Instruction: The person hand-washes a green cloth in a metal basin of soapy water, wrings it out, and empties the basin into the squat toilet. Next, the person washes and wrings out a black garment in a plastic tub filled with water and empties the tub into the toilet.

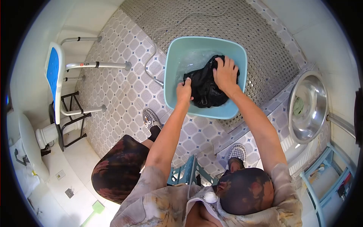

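Note:
A light blue square tub [174,56] stands on the floor with soapy water in it. Wet black cloth [206,85] lies bunched inside. At its left edge, my left hand [184,90] pinches the cloth, thumb up near the rim side. My right hand [226,73] presses on the cloth's upper right part, its fingers bent over the fabric and a little apart. Part of the fingertips of both hands is hidden by the cloth.
A grey perforated mat [264,49] lies under the tub, with a hose [153,49] beside it. At right are a metal basin [308,108] holding green cloth and a blue rack [329,178]. A shower chair [56,79] stands left.

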`<action>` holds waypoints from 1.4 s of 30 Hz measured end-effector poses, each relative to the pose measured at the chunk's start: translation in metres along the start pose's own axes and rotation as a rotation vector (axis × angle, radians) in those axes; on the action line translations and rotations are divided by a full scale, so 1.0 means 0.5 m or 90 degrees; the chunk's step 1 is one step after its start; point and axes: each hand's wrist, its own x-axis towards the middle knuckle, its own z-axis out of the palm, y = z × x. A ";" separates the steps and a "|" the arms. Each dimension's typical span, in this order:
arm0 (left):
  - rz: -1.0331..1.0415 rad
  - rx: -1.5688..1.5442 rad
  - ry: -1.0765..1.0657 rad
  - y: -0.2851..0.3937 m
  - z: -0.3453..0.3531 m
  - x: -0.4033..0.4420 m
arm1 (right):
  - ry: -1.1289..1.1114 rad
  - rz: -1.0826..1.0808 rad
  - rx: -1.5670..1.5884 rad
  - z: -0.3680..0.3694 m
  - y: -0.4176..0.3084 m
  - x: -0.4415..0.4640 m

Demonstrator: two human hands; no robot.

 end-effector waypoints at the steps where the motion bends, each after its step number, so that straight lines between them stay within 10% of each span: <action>1: 0.094 0.132 0.050 -0.011 0.000 0.023 | -0.013 -0.031 -0.039 0.017 -0.006 -0.011; 3: 0.277 0.399 0.137 -0.020 0.009 0.048 | -0.044 -0.086 -0.124 0.045 -0.012 -0.034; 10: 0.299 0.473 0.095 0.024 0.010 0.088 | -0.203 -0.095 -0.107 0.036 0.007 0.037; 14: 0.311 0.315 0.136 0.034 -0.013 0.070 | -0.348 0.076 0.119 -0.057 0.008 0.110; 27: 0.401 -0.351 0.003 0.058 -0.135 -0.031 | -0.124 0.115 0.550 -0.106 0.023 0.102; 31: 0.506 -0.142 -0.101 0.019 -0.140 -0.022 | 0.080 -0.092 0.484 -0.211 0.012 0.078; 35: 0.799 0.425 -0.130 0.005 -0.136 -0.056 | -0.381 -0.162 0.152 -0.168 0.093 0.048; 42: 0.408 0.460 -0.014 0.010 -0.056 -0.062 | -0.181 0.014 0.077 -0.128 0.040 0.018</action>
